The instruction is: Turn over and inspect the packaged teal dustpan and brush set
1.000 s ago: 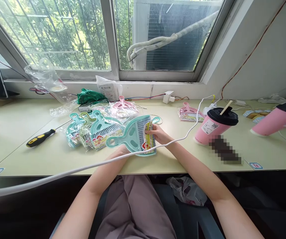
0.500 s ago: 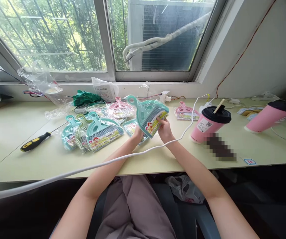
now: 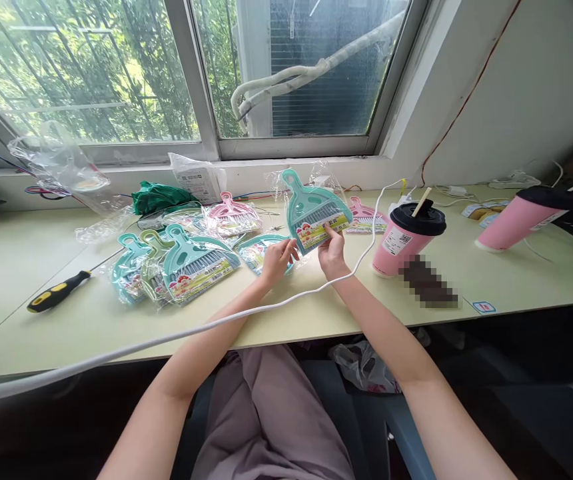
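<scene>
Screwdriver with a black and yellow handle lies far left of the held teal dustpan set, on the pale table. Nearer to it, still on its left, sits a fanned pile of bagged sets: three handles show, two teal and one green. Behind that pile a pink set lies flat, and just below and left of the held one another teal set rests on the table.

Left hand pinches the lower left corner of the held set, at the printed card; right hand grips the lower right edge, fingers closed on the card. The set stands upright above the table, handle up, in a clear bag.

It looks light and stiff, hard plastic under a slick crinkly film, so a grasp on the rigid pan edge or handle should be surer than on the loose bag.

A white cable crosses both forearms. Right of the held set lie a second pink set and two pink cups, one upright, one tipped
</scene>
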Available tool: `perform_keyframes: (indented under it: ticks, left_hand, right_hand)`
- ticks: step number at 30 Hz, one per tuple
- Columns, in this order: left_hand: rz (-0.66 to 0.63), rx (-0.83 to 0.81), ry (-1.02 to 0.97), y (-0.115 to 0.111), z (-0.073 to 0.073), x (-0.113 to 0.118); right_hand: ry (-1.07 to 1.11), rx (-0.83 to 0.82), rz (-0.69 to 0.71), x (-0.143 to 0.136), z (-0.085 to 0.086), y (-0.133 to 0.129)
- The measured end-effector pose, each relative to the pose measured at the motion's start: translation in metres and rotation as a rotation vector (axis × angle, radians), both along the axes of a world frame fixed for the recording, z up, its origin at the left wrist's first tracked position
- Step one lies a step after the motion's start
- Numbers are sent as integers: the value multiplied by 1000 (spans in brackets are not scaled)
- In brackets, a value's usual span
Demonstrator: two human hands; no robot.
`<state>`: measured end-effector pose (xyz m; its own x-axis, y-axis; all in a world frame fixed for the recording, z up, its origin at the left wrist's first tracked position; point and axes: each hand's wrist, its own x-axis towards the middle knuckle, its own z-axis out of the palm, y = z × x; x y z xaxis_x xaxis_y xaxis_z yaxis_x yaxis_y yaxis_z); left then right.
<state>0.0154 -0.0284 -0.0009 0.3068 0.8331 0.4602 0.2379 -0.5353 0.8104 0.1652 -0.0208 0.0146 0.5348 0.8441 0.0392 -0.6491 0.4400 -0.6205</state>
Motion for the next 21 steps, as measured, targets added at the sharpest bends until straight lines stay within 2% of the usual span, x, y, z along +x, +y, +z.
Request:
perform_keyframes:
  ticks: [5,11,15,21]
  left_hand:
    - [-26,-68,-148,-1,1,0]
    - [16,-6,-220,-3,7,-2]
    - [36,-3,-114,-6,10,-2]
    - [259,119,154,-15,17,0]
  right_hand:
    - [-17,24,28,-2,5,-5]
    - [-40,15,73,-3,9,-10]
    - [-59,18,75,-2,10,-11]
    - [-113,79,72,-1,7,-10]
